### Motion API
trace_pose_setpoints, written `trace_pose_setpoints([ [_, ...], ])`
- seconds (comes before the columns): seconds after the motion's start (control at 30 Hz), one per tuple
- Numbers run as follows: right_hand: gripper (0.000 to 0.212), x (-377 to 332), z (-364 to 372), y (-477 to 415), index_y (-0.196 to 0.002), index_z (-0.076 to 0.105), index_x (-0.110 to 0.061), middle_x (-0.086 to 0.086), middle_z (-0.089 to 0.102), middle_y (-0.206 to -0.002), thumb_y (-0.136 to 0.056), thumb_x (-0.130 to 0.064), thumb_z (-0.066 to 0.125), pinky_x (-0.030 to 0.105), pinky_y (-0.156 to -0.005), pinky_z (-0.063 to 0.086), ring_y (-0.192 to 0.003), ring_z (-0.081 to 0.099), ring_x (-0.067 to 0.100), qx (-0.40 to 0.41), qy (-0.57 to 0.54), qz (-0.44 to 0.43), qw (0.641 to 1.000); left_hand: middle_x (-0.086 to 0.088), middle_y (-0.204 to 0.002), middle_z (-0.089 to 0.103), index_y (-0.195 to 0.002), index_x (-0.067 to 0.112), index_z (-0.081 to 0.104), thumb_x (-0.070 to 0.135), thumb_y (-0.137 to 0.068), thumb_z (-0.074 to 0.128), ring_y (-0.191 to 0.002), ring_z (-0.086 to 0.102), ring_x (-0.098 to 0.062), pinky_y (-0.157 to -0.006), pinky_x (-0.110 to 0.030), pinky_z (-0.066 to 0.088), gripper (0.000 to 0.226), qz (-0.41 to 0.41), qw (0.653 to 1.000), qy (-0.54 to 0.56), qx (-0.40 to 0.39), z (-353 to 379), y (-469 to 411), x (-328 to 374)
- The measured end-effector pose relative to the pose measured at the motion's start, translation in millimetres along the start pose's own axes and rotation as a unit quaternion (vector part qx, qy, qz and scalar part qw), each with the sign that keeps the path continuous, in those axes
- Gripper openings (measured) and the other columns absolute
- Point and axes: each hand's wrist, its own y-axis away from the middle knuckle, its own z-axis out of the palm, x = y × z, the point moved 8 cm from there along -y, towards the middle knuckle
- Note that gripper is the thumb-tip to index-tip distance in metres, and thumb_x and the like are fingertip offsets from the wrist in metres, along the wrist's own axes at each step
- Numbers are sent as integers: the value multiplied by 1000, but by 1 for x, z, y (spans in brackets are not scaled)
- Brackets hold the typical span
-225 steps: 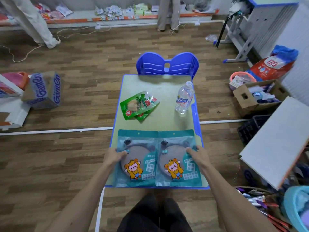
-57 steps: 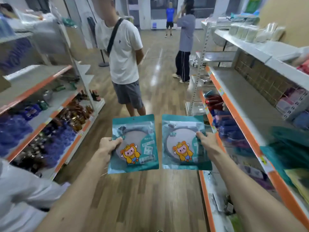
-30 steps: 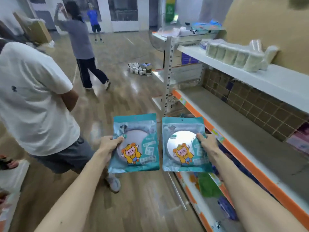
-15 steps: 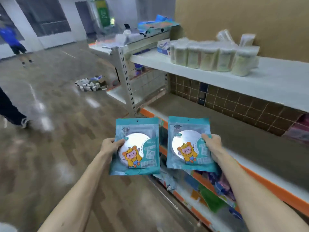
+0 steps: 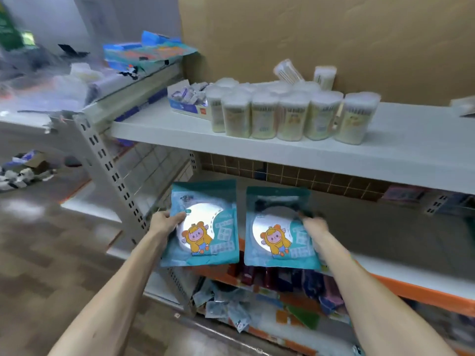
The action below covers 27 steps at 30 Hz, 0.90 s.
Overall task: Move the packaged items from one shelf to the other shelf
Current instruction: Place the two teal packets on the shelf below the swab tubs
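Observation:
Two teal packets with a yellow cartoon figure hang in front of me. My left hand (image 5: 164,223) grips the left packet (image 5: 204,224) by its left edge. My right hand (image 5: 314,226) grips the right packet (image 5: 279,229) by its right edge. Both packets are held upright, side by side, at the front of the middle shelf (image 5: 385,237), a grey board with an orange lip. The right packet reaches slightly over that lip.
The white upper shelf (image 5: 257,146) carries several clear tubs of cotton swabs (image 5: 290,115) and a small box of sachets (image 5: 189,100). The lower shelf (image 5: 270,327) holds dark packets and loose wrappers. A perforated grey upright (image 5: 113,173) stands left of my hands. Boxes lie on the wood floor (image 5: 23,168).
I have turned right from the aisle and the people there to face the shelving. Both packets have come closer to the middle shelf, still held in each hand.

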Motion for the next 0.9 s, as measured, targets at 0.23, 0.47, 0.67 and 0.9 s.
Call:
trace_pose_setpoints([
  [0.23, 60, -9, 33, -35, -118, 56, -10, 18, 67, -104, -82, -57, 68, 50, -82, 59, -93, 69, 36, 74, -24, 5, 997, -21, -85, 68, -90, -7, 65, 10, -85, 73, -53, 59, -22, -56, -28, 50, 19, 29, 999, -15, -43, -9, -88, 33],
  [0.47, 38, -23, 57, -28, -105, 60, -10, 17, 69, -101, -92, -45, 62, 40, -73, 56, -94, 69, 34, 119, -16, -13, 993, -13, -83, 67, -110, -8, 64, 11, -80, 78, -74, 62, -28, -77, -42, 55, 38, 24, 998, -24, -50, -9, -147, 23],
  [0.67, 37, -26, 70, -47, -108, 59, -2, 20, 68, -101, -94, -35, 60, 34, -63, 51, -83, 66, 29, 131, -37, -36, 990, -19, -95, 67, -122, -7, 60, 10, -86, 72, -83, 61, -29, -84, -45, 53, 41, 50, 995, -6, -82, 23, -193, 18],
  [0.9, 28, -14, 88, -82, -110, 50, -4, 14, 64, -102, -100, -30, 54, 30, -62, 48, -84, 63, 26, 111, -54, -57, 991, -20, -106, 70, -114, -3, 65, 15, -83, 76, -94, 69, -34, -88, -49, 56, 38, 81, 992, -50, -82, 59, -244, 17],
])
